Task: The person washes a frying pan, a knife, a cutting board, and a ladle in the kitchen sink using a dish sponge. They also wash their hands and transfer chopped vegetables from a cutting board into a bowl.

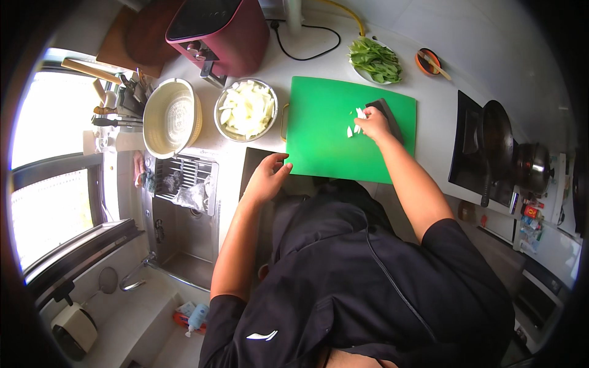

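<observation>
A green cutting board (pixel 328 141) lies on the counter in front of me. Over its right half, my right hand (pixel 372 124) has its fingers pinched on white vegetable pieces (pixel 360 114). One more small white sliver (pixel 350 132) rests on the board just beside the fingers. A dark-bladed kitchen knife (pixel 386 113) lies flat on the board, partly hidden behind that hand. My left hand (pixel 268 178) is at the board's near left corner, fingers loosely curved and apart, holding nothing. Left of the board stands a metal bowl (pixel 219 126) heaped with cut white pieces (pixel 246 109).
A cream plastic basket (pixel 152 126) stands left of the bowl, above the sink (pixel 184 245). Behind are a dark red air fryer (pixel 251 43) and leafy greens (pixel 375 60) on a plate. A small orange bowl (pixel 423 66) and a black pan (pixel 497 132) on the stove are to the right.
</observation>
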Motion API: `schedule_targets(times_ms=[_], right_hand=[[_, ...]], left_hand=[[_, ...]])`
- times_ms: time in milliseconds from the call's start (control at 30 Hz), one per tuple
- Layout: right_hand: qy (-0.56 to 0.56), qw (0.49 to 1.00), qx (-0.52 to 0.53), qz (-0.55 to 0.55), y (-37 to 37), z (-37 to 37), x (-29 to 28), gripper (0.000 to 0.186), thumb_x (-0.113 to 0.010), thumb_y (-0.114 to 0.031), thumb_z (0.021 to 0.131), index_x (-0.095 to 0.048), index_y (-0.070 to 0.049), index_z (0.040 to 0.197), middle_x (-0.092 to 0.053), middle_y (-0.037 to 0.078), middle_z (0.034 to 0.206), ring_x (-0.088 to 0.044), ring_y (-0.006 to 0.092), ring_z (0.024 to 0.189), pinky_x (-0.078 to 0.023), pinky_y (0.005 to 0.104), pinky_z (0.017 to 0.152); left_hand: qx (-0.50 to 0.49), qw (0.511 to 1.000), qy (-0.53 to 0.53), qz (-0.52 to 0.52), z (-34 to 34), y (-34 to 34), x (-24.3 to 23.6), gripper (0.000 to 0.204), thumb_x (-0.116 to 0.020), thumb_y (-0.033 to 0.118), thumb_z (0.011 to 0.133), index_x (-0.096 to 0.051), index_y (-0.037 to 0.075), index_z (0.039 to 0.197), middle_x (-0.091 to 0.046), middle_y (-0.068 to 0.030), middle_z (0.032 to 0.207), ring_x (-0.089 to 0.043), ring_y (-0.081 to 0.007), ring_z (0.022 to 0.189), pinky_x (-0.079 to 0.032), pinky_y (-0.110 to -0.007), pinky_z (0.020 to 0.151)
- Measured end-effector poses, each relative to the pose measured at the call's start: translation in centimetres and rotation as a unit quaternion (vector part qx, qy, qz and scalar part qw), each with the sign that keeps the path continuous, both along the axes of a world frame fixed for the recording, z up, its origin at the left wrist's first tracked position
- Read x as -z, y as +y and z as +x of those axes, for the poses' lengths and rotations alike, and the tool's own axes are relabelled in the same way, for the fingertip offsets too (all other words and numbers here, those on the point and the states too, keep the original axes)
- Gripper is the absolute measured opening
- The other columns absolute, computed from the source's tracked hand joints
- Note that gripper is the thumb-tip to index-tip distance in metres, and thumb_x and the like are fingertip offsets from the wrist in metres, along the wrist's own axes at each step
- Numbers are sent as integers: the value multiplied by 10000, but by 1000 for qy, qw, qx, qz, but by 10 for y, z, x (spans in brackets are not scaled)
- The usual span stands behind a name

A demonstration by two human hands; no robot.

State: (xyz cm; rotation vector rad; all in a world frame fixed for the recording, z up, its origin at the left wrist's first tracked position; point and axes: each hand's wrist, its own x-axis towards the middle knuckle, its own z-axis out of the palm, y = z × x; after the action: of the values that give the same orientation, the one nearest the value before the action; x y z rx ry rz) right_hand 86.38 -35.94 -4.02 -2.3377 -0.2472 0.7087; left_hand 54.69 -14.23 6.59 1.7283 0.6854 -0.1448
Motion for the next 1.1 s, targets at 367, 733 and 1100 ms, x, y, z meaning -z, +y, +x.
schedule_targets(times_ms=[367, 733, 1100], right_hand=[[146, 986, -10, 77, -8, 0, -3, 397, -760, -150, 773, -597, -12, 1108, -681, 68, 815, -624, 127, 632, -515, 281, 547], [-103, 963, -169, -182, 24, -50, -33, 562, -743, -354, 745, -579, -82, 1208, -645, 191, 1119, -637, 333, 1067, -526, 441, 889], [-92, 976, -168, -104, 30, -44, -16, 418, -754, -226, 721, -616, -79, 1087, -677, 169, 1019, -657, 357, 978, -528, 444, 839]], left_hand=[[-122, 989, 42, -77, -50, 5, 9, 417, -638, 268, 971, -575, 23, 1302, -676, -99, 1069, -617, -155, 1003, -489, -296, 867], [-128, 990, 14, -51, -57, 3, 13, 441, -643, 285, 963, -571, 12, 1303, -676, -132, 1110, -629, -182, 1014, -498, -312, 869], [-128, 990, 31, -43, -62, 2, 7, 497, -643, 331, 957, -550, 11, 1326, -680, -162, 1109, -651, -216, 1021, -525, -332, 832]])
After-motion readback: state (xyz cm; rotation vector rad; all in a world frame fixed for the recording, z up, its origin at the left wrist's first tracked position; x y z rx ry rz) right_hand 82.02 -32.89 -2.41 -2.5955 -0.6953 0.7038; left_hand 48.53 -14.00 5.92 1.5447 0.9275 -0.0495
